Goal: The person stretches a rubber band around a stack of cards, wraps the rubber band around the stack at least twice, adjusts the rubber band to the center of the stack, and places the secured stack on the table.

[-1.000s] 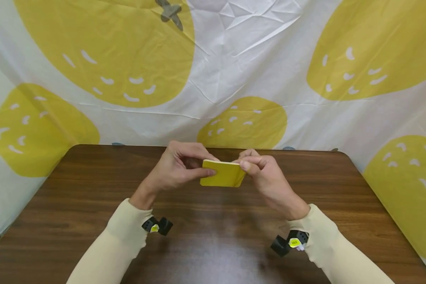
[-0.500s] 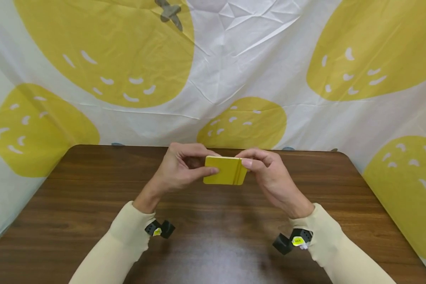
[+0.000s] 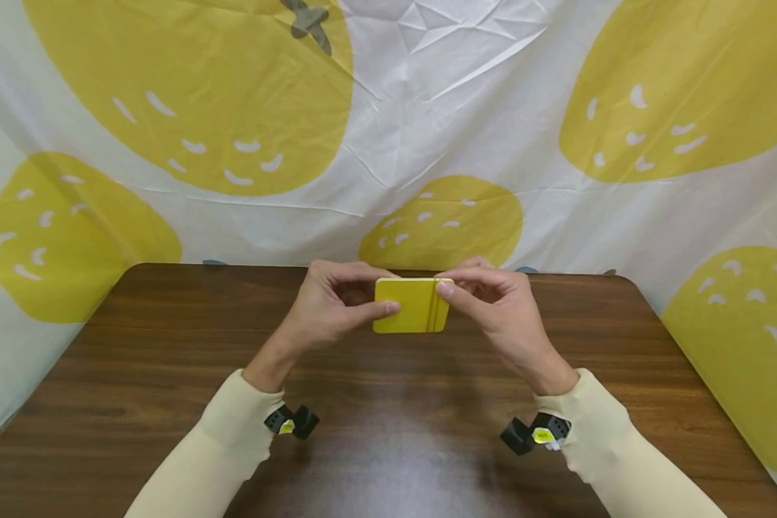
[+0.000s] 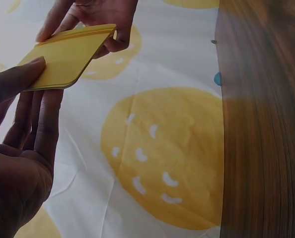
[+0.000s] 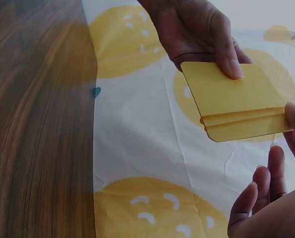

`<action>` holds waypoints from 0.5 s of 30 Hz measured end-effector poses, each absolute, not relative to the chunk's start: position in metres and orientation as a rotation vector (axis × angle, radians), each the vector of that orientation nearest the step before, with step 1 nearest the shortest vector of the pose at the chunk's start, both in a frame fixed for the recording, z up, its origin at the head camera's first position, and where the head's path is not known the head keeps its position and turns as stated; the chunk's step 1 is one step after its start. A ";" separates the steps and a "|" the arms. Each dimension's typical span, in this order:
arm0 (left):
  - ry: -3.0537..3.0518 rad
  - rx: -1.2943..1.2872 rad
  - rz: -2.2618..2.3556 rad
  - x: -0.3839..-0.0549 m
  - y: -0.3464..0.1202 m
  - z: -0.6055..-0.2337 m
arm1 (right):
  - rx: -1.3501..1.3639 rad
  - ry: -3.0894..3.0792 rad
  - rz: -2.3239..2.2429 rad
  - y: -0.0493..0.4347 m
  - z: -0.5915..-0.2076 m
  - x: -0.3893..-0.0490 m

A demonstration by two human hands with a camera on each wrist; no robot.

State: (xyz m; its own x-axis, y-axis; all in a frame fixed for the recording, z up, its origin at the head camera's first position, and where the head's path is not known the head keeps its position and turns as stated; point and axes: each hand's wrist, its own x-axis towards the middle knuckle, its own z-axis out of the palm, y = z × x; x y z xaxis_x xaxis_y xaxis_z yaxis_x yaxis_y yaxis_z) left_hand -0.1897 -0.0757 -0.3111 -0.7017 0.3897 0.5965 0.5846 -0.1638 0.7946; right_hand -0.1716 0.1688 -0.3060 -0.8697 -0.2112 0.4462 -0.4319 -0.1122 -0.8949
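A small yellow notebook (image 3: 406,306) is held up above the table between both hands, its cover facing the head camera. My left hand (image 3: 326,302) pinches its left end, thumb on the cover and fingers behind. At the opposite end, the right hand (image 3: 508,316) pinches the upper corner between thumb and fingers. A yellow elastic band (image 5: 227,117) crosses the cover near that end, running straight along the edge in the right wrist view. Other fingers of the right hand stay loosely bent below the notebook there. From the left wrist side, the notebook's thin edge shows.
A dark brown wooden table (image 3: 362,403) lies beneath the hands. Behind it hangs a white cloth (image 3: 265,226) printed with large yellow fruit shapes, close to the table's far edge. Small black cameras are worn on both wrists.
The elastic band went from slanting across the notebook's corner to lying straight across the cover. My right thumb has moved onto the cover's upper corner, and the notebook has risen slightly.
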 end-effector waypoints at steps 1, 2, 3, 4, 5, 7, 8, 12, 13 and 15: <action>-1.932 -1.134 -1.985 -0.190 -0.075 -0.312 | 0.718 -1.988 2.103 0.169 -0.306 -0.172; -1.934 -1.130 -1.985 -0.190 -0.075 -0.312 | 0.712 -1.991 2.096 0.169 -0.306 -0.172; -1.933 -1.128 -1.987 -0.190 -0.075 -0.312 | 0.704 -1.993 2.090 0.169 -0.306 -0.172; -1.928 -1.127 -1.994 -0.190 -0.074 -0.313 | 0.696 -1.994 2.085 0.168 -0.306 -0.172; -1.920 -1.126 -2.009 -0.190 -0.074 -0.313 | 0.689 -1.994 2.079 0.168 -0.306 -0.172; -1.902 -1.123 -2.040 -0.189 -0.073 -0.313 | 0.672 -1.990 2.069 0.168 -0.307 -0.171; -1.893 -1.117 -2.051 -0.189 -0.073 -0.313 | 0.663 -1.986 2.065 0.167 -0.307 -0.171; -1.869 -1.059 -2.062 -0.187 -0.072 -0.312 | 0.630 -1.958 2.048 0.166 -0.308 -0.172; -1.863 -1.040 -2.057 -0.187 -0.071 -0.311 | 0.623 -1.952 2.043 0.166 -0.308 -0.172; -1.848 -1.010 -2.050 -0.187 -0.071 -0.309 | 0.615 -1.941 2.036 0.166 -0.308 -0.173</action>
State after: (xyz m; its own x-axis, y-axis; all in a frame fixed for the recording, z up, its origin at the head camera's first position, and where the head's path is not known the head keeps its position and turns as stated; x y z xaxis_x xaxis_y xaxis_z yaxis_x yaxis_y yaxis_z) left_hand -0.1865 -0.0710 -0.3092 -0.7459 0.2874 0.6008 0.5679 -0.1968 0.7992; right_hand -0.1726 0.1659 -0.3084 -0.8761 -0.0996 0.4717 -0.4664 -0.0725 -0.8816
